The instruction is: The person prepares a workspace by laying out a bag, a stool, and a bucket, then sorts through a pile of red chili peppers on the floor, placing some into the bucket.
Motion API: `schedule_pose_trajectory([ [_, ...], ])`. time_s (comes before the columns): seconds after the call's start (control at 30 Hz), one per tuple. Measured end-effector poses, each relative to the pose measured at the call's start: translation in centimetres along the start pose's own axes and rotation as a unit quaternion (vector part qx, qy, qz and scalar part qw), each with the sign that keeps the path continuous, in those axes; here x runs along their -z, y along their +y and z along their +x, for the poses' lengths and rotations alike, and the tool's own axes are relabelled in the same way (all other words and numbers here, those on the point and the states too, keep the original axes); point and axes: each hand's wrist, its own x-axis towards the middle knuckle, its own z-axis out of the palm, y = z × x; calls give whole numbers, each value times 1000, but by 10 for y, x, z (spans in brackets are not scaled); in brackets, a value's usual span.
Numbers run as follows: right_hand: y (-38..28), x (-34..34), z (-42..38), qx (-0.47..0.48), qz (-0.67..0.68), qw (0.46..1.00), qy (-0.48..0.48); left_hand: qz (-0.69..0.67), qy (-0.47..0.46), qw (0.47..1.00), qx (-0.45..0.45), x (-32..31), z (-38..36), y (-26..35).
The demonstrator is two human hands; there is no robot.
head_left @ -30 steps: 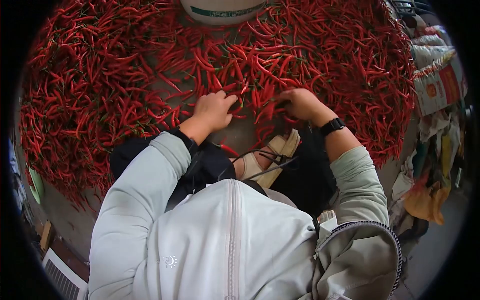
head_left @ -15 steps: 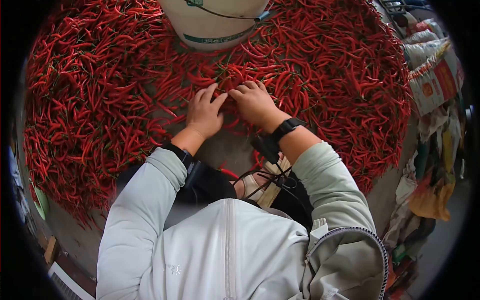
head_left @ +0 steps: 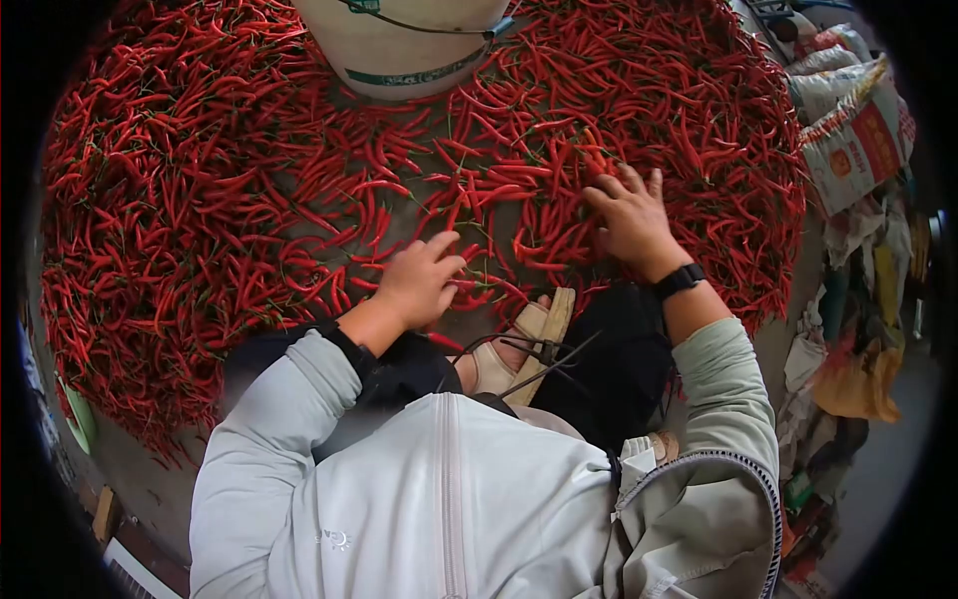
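Note:
Red chili peppers (head_left: 190, 215), many with green stems, lie in a wide, thick layer over the grey floor. My left hand (head_left: 419, 283) hovers low at the near edge of the thinner middle patch, its fingers apart and no pepper visibly gripped. One chili pepper (head_left: 453, 215) lies just beyond its fingertips. To the right, my right hand (head_left: 636, 222) is spread palm down over the heap, fingertips at the peppers. Whatever is beneath its palm is hidden.
A white bucket (head_left: 399, 50) with a wire handle stands among the peppers at the back. Printed sacks (head_left: 856, 150) and crumpled bags line the right side. My sandaled foot (head_left: 514, 344) is close below my hands, with dark cords over it. A green rim (head_left: 80, 419) shows at left.
My hands, close together before, have moved apart: the right one to the right, the left one nearer to me. Peppers between them are spread out, with more floor showing.

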Motion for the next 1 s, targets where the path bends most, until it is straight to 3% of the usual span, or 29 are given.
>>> schedule_pose_trajectory([
  [0.13,30,11,-15,-97,-48,992,-66,1,88,996,19,25,3,-20],
  [0.2,42,9,-11,-114,-44,991,-48,8,193,981,23,32,2,-38],
  [0.27,49,3,1,-131,-38,990,-31,-19,204,978,50,37,-3,-45],
  [0.33,56,-10,17,-133,135,980,65,-45,211,973,77,43,-6,-51],
  [0.37,60,-21,22,-93,98,983,125,-23,225,970,92,44,-7,-54],
  [0.5,56,-46,28,-65,76,992,81,40,249,953,166,51,-10,-87],
  [0.57,56,-55,26,-114,83,988,66,92,259,937,217,55,-12,-103],
  [0.67,62,-33,19,-78,120,989,48,152,253,925,240,57,-18,-128],
  [0.7,56,-21,15,-75,138,982,107,163,253,920,252,58,-19,-133],
  [0.73,57,-18,17,-101,167,972,133,166,252,919,255,57,-19,-139],
  [0.8,46,5,16,-160,306,934,90,192,233,907,294,50,-19,-148],
  [0.93,9,22,33,-147,424,890,83,175,209,909,315,42,-11,-134],
  [1.0,-23,16,47,-66,655,751,47,139,196,915,324,44,-9,-125],
])
